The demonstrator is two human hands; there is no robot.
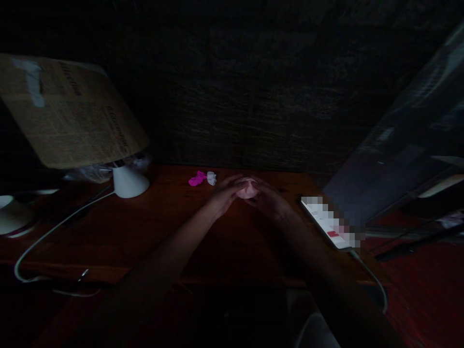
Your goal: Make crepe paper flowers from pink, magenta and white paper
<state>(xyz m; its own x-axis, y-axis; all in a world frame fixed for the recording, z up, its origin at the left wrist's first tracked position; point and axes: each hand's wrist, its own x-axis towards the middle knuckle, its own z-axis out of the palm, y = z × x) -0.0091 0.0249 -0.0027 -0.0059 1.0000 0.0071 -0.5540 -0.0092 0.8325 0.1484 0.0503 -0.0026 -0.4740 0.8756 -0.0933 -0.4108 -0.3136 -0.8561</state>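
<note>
Between both hands is a pale pink crumpled ball (247,189), which looks like paper. My left hand (227,192) curls around its left side and my right hand (267,197) around its right, so the fingers of both close on it. The hands are above the wooden table (232,241), towards its far edge. Just left of them lie a bright magenta crumpled piece (197,179) and a smaller white crumpled piece (211,178), side by side. Dim light hides the finer detail of my fingers.
At the left stands a lamp with a paper-covered shade (83,116) and white base (129,182); its white cord (54,227) runs over the table's front edge. A lit phone (328,224) with a cable (373,275) lies at the right. A dark wall (232,96) rises behind.
</note>
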